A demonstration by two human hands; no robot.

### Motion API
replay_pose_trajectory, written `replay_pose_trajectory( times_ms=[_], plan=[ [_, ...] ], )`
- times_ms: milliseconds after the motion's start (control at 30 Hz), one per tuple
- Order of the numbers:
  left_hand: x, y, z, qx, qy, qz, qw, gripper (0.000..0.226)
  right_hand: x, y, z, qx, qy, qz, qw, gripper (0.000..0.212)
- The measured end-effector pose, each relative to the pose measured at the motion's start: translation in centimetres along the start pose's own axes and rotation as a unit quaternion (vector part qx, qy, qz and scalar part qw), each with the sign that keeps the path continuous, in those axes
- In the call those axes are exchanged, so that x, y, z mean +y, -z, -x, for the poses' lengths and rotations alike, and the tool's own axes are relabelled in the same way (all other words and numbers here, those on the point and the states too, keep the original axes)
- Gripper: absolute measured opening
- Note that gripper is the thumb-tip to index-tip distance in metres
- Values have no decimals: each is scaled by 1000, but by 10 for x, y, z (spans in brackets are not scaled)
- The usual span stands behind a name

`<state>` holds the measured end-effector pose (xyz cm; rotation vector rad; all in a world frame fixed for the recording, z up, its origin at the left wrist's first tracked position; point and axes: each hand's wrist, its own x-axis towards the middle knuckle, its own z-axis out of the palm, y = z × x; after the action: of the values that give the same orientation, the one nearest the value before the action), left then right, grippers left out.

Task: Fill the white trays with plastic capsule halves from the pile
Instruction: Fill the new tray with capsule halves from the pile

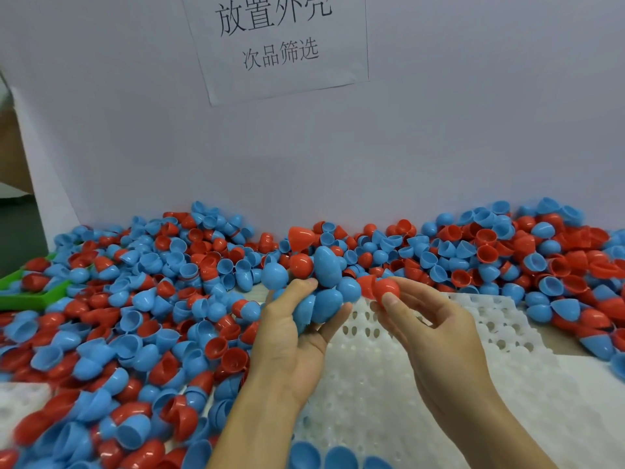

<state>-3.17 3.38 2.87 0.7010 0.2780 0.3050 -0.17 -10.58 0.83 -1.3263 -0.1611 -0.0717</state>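
A big pile of red and blue capsule halves (142,319) covers the table left, back and right. My left hand (291,336) is raised, palm up, and grips a heaped handful of blue and red halves (321,282). Beside it my right hand (436,330) pinches a single red half (385,288) between thumb and fingers. Below both hands lies a white tray (389,401) with rows of round holes. Three blue halves (338,456) sit in the tray's near row at the bottom edge.
A white wall board (439,137) with a paper sign (280,42) closes the back of the table. A green bin (30,292) lies at the left edge, partly buried in halves. Another white tray corner (20,397) shows at the lower left.
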Motion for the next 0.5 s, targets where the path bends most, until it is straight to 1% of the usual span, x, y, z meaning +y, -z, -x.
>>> replay_pose_trajectory(
  times_ms=[133,233,367,433,500],
  plan=[
    [0,2,-3,37,-10,53,998,21,1,0,1,-13,34,50,998,19],
    [-1,2,-5,59,-9,88,994,10,2,-2,4,-55,44,95,993,23],
    [-2,1,-4,57,-1,120,991,19,2,-6,8,-103,61,127,985,26],
    [-1,-1,-2,44,6,124,991,11,2,-8,9,-112,68,144,981,26],
    [-1,-2,-2,41,11,131,990,9,2,-9,10,-116,73,151,979,26]
  ],
)
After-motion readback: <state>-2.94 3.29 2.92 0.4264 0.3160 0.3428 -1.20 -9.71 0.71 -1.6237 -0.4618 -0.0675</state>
